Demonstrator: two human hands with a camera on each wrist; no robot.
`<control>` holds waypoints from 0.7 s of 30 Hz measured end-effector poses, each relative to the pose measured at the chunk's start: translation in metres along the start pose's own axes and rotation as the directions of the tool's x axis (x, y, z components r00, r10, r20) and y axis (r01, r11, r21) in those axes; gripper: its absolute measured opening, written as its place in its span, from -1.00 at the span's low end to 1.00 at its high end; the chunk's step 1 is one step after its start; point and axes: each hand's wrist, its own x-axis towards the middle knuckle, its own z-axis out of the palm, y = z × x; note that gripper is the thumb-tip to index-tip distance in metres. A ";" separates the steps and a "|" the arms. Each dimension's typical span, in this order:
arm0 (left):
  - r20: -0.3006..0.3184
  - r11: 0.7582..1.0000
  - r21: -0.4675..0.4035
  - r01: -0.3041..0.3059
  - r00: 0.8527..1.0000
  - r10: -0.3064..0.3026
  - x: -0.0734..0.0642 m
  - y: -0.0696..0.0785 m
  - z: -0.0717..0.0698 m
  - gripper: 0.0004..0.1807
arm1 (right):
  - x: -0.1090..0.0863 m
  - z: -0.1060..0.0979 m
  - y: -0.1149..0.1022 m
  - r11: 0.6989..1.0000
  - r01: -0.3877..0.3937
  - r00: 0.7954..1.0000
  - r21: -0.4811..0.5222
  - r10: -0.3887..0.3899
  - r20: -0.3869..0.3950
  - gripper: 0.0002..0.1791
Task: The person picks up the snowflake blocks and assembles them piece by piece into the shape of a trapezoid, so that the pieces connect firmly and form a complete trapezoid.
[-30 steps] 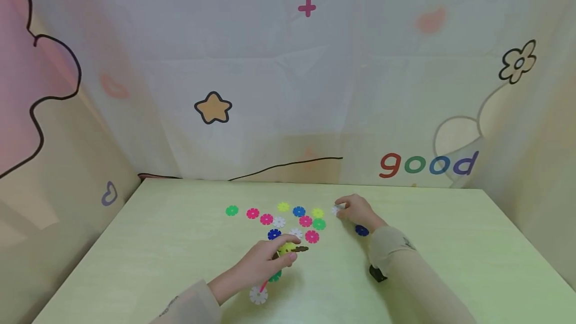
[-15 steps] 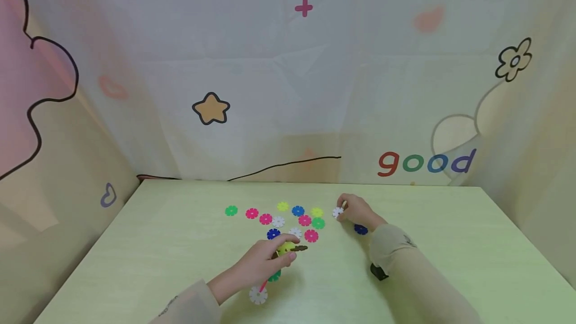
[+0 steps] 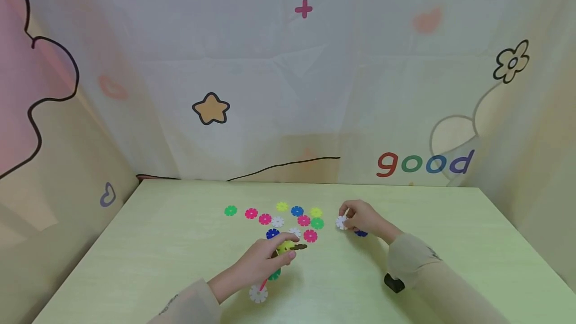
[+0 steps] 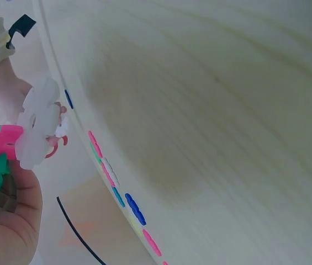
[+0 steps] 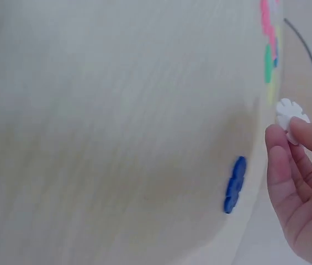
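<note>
One word can be read, in the head view: "good" (image 3: 428, 164), printed in small letters on the pale cloth (image 3: 261, 89) behind the desk (image 3: 180, 244). It stands at the lower right of this cloth, just above the far edge of the desk. Its letters have different colours: the g is red, the first o green, the second o blue, and the d purple. Higher on the same cloth, near its middle, there is a pink plus sign (image 3: 304, 9). Small dark marks on the left sleeve (image 3: 191, 306) and the right sleeve (image 3: 423, 269) are too small to read.
</note>
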 end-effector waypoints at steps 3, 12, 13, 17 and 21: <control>-0.002 1.000 -0.003 0.000 1.000 0.000 0.000 0.000 0.001 -0.63 | -0.010 -0.003 -0.004 0.997 0.018 1.000 0.069 -0.018 0.009 -0.88; -0.013 1.000 0.028 -0.013 1.000 0.014 0.000 0.001 0.002 -0.61 | -0.044 -0.003 -0.028 0.959 0.140 0.986 0.247 -0.157 0.050 -0.79; -0.016 0.999 0.037 -0.016 1.000 0.017 0.000 0.001 0.002 -0.60 | -0.048 -0.002 -0.032 0.953 0.156 0.983 0.260 -0.175 0.049 -0.78; -0.027 0.996 0.084 -0.021 0.999 0.023 0.000 0.003 0.003 -0.58 | -0.062 0.005 -0.048 0.929 0.209 0.972 0.304 -0.233 0.043 -0.77; -0.043 0.990 0.141 -0.017 0.999 0.023 0.000 0.005 0.004 -0.57 | -0.073 0.011 -0.061 0.910 0.231 0.964 0.343 -0.262 0.044 -0.76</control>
